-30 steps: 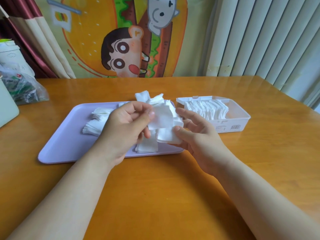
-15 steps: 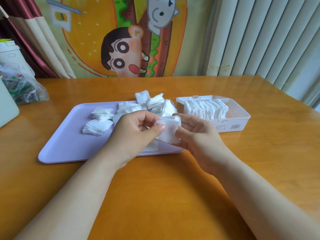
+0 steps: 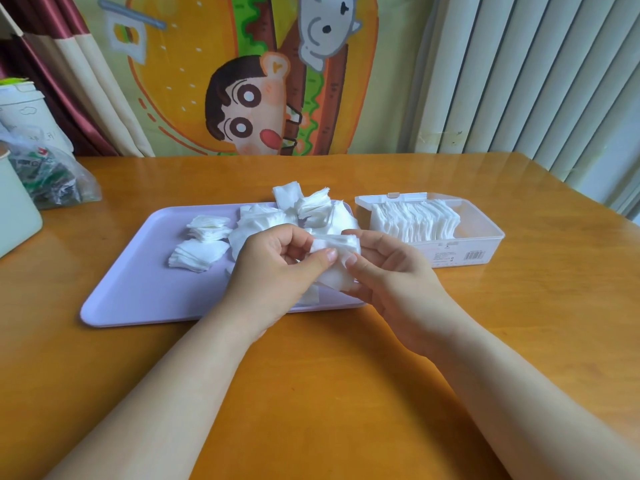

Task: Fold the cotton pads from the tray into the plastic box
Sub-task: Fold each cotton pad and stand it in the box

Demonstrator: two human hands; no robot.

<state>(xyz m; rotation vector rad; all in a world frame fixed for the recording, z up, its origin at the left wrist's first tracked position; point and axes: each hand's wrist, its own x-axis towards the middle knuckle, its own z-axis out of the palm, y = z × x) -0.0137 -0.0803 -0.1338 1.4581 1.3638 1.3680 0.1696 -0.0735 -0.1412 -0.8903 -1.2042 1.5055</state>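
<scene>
left hand point(image 3: 273, 271) and right hand point(image 3: 391, 271): both pinch one cotton pad point(image 3: 337, 263) over lavender tray's point(image 3: 131, 289) near edge | tray: loose pad stacks point(image 3: 204, 242) | clear plastic box point(image 3: 485, 233): upright pad row point(image 3: 414, 221), lid open

- Cotton pad point(image 3: 337, 273): pinched between left hand point(image 3: 273, 271) and right hand point(image 3: 398, 275); its middle is covered by both thumbs, and the layers cannot be counted.
- Tray point(image 3: 138, 289): the near right part is hidden under the two hands.
- Loose pads point(image 3: 263, 220): the heap is partly screened by the left hand.
- Plastic box point(image 3: 485, 233): the print on the label point(image 3: 474, 255) is too small to be read.
- Pale container point(image 3: 17, 209), at the table's left edge: cut off by the frame.
- Bag point(image 3: 52, 178): the contents are blurred.
- Forearms: cut off at the bottom edge.
</scene>
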